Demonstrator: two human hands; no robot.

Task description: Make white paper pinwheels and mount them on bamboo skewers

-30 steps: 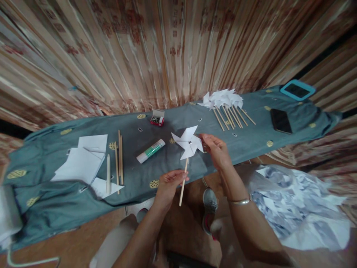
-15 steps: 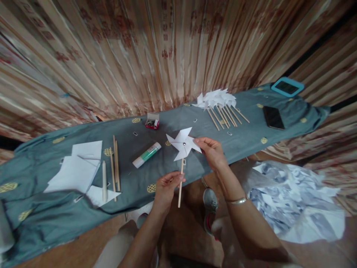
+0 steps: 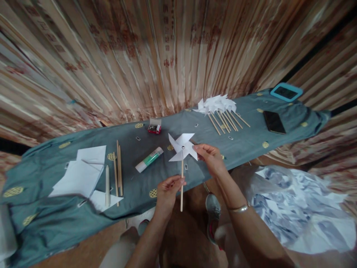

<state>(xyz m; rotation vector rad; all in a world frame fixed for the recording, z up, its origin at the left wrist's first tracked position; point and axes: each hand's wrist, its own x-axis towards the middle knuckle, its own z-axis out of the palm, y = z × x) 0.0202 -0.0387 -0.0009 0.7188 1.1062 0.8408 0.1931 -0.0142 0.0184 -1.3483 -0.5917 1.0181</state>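
Note:
A white paper pinwheel (image 3: 182, 144) with a silver pin at its centre is held upright over the near edge of the cloth-covered table (image 3: 134, 152). Its wooden stick is pinched between the thumb and fingers of my left hand (image 3: 169, 191). On the right side, my right hand (image 3: 210, 156) has thumb and forefinger closed on the tip of one paper blade. Just left of the pinwheel lies a green and white glue stick (image 3: 150, 159). Behind it stands an opened small red box of pins (image 3: 154, 127).
Several pinwheels (image 3: 216, 104) lie in a row at the back. To the left are white paper sheets (image 3: 79, 176), wooden sticks (image 3: 119, 167) and a pale stick-like tool (image 3: 107, 186). A phone (image 3: 274, 122) and blue-framed device (image 3: 286, 92) lie right. A bag of paper scraps (image 3: 298, 204) sits below.
The pinwheel's blades have turned a little about the pin, with my right hand still at a blade. My left hand keeps its hold on the stick, which is now more upright.

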